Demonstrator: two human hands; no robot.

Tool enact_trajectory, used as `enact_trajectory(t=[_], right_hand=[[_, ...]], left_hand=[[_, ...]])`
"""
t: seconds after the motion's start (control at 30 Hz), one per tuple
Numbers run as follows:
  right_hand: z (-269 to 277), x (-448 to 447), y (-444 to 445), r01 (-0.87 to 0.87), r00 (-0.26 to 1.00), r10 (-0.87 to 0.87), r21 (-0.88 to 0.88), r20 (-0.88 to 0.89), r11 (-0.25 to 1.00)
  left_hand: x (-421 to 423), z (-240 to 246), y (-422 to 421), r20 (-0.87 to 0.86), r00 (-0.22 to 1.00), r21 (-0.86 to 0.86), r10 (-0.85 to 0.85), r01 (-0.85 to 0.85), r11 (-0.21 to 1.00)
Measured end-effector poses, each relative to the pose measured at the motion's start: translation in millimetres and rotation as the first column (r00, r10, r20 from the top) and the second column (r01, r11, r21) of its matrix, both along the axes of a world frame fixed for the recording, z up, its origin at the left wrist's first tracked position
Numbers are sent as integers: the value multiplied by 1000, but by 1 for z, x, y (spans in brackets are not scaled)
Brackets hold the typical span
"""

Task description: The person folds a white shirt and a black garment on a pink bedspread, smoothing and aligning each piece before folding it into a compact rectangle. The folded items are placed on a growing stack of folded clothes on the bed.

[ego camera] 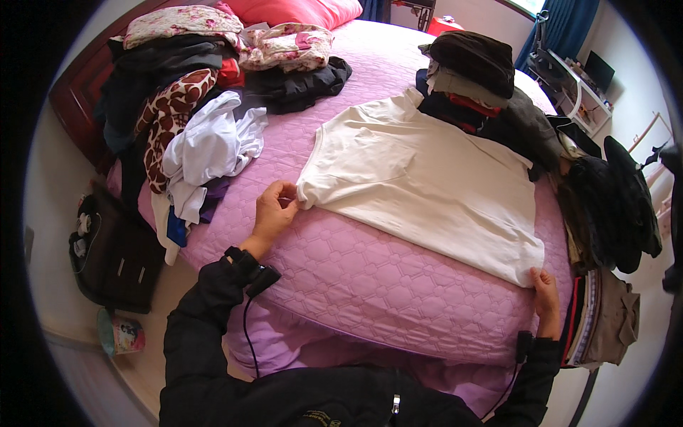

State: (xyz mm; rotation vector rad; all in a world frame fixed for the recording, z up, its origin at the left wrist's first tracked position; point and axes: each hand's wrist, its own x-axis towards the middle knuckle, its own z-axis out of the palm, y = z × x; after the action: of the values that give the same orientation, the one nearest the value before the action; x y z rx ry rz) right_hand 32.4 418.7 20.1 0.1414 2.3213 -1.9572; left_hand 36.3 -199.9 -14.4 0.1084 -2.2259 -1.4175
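Observation:
A cream-white shirt [427, 165] lies spread lengthwise across a pink quilted bedspread [384, 288]. Its left end and one sleeve show soft wrinkles. My left hand [276, 208] pinches the near left corner of the shirt between thumb and fingers. At the opposite end, my right hand [545, 293] grips the near right corner. The near edge of the fabric runs fairly straight between both hands. Behind the shirt, its far side touches a stack of folded dark clothes [469, 69].
Heaped at the left are loose clothes, among them a white garment [213, 139] and a brown giraffe-patterned cloth [176, 112]. Dark garments [608, 208] and folded trousers [613, 315] line the right side. A dark nightstand [122, 256] and a bin [121, 332] stand at lower left.

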Motion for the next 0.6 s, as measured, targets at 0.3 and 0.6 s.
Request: enact_trajectory(t=[0.3, 0.6], right_hand=[[-4, 0, 12, -53, 998, 47, 163, 38, 985], [-3, 0, -6, -29, 999, 32, 78, -38, 997]], left_hand=[[-10, 15, 25, -185, 982, -141, 25, -51, 989], [-25, 21, 43, -275, 954, -567, -117, -63, 822]])
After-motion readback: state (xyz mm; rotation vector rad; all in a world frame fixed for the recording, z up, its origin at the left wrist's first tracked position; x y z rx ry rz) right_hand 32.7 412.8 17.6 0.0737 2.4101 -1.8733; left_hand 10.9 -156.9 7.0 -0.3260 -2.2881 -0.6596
